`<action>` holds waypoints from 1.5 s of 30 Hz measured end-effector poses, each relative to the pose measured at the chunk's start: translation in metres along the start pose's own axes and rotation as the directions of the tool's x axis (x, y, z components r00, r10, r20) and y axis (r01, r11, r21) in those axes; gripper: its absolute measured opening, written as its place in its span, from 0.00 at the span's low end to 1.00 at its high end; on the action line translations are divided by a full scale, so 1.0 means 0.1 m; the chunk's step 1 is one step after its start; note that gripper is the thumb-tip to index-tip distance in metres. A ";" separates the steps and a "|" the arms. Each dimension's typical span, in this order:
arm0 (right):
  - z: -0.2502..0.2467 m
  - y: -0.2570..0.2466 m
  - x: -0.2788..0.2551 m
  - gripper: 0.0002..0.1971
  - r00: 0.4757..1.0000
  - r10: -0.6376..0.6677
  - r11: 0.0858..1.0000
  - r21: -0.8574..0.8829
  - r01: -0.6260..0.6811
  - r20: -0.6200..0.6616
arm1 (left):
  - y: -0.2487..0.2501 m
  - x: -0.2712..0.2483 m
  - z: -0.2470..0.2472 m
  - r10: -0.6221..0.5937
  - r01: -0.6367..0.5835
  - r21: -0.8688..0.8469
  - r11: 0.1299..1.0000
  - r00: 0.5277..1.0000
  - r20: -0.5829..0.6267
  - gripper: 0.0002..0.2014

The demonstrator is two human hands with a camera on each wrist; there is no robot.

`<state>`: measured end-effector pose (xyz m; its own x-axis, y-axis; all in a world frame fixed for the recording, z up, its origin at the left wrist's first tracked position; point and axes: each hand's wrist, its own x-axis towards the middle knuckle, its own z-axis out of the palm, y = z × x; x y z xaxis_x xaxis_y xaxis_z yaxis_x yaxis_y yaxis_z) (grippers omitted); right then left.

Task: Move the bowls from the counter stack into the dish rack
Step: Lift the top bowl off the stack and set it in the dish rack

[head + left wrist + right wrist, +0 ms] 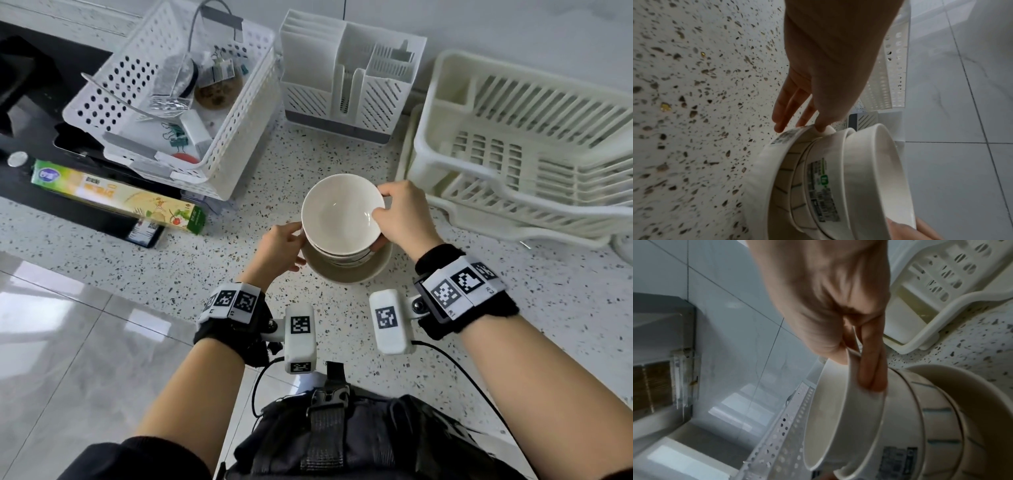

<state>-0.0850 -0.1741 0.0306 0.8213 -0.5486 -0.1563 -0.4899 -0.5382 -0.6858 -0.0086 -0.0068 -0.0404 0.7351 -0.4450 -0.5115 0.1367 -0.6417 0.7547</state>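
Hob: black glossy surface at the far left [20, 102], flat, set into the bench.
Box: long green-and-yellow carton [116, 197] with a printed picture and writing too small to read, lying on the hob's near edge.
Basket: white plastic, rectangular, round-holed walls [137, 65]; it holds binder clips, a metal utensil and a round brown disc.
Bench: pale terrazzo [342, 150], speckled with dark and gold chips.
Left hand: [279, 248] fingers straight and relaxed, fingertips [819, 128] touching the side of the stack low down, gripping nothing.
Bowl stack: white glazed ceramic bowls [340, 253] nested on the bench in front of the person, between the basket and the dish rack; the lowest is the widest [346, 274], the middle ones carry dark stroke marks, and printed stickers [822, 190] with a green patch sit on their sides, text blurred.
Top bowl: plain white, smooth and round [342, 212], tilted in the stack.
Right hand: [402, 216] pinches the top bowl's right rim, thumb inside, fingers [873, 369] down the outer wall.
Cutlery holder: white slotted plastic with a grey base [346, 78], divided into upright compartments, at the back.
Dish rack: cream plastic, slatted floor and rounded rim [513, 144], at the right, sitting on a matching tray.
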 end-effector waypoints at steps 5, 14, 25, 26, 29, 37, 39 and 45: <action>-0.15 -0.01 -0.13 0.13 0.999 -0.014 0.984 0.177 0.021 -0.038 | 0.05 -0.08 0.03 0.035 -0.034 0.011 0.999 0.996 -0.087 0.17; -0.60 0.19 -0.37 0.18 0.993 0.041 0.848 0.530 0.024 -0.111 | 0.62 -0.27 0.17 0.177 -0.180 0.033 0.983 0.892 -0.416 0.15; -1.62 1.20 -0.67 0.16 0.944 0.167 0.773 0.633 0.054 -0.284 | 1.57 -0.49 1.42 0.453 -0.391 0.243 0.888 0.836 -0.310 0.16; -1.73 1.33 -0.70 0.17 0.934 0.187 0.772 0.634 0.052 -0.305 | 1.67 -0.48 1.58 0.476 -0.408 0.267 0.873 0.832 -0.284 0.16; -1.99 1.64 -0.68 0.15 0.907 0.246 0.771 0.637 0.031 -0.341 | 1.91 -0.42 1.94 0.516 -0.447 0.307 0.841 0.833 -0.202 0.17; -2.51 2.14 -0.38 0.15 0.866 0.363 0.714 0.700 -0.021 -0.343 | 2.27 -0.06 2.50 0.559 -0.536 0.502 0.679 0.820 0.120 0.22; -2.60 2.20 -0.22 0.15 0.867 0.382 0.698 0.715 -0.044 -0.320 | 2.33 0.09 2.57 0.525 -0.534 0.544 0.648 0.830 0.188 0.23; -2.69 2.33 0.25 0.15 0.859 0.457 0.671 0.724 -0.160 -0.233 | 2.47 0.49 2.70 0.333 -0.501 0.608 0.616 0.865 0.375 0.28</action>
<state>-0.2574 -0.4850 0.0586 0.4134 -0.8660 -0.2814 -0.2480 0.1903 -0.9499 -0.1180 -0.3559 0.0105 0.4322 -0.8332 -0.3450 -0.6881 -0.5519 0.4710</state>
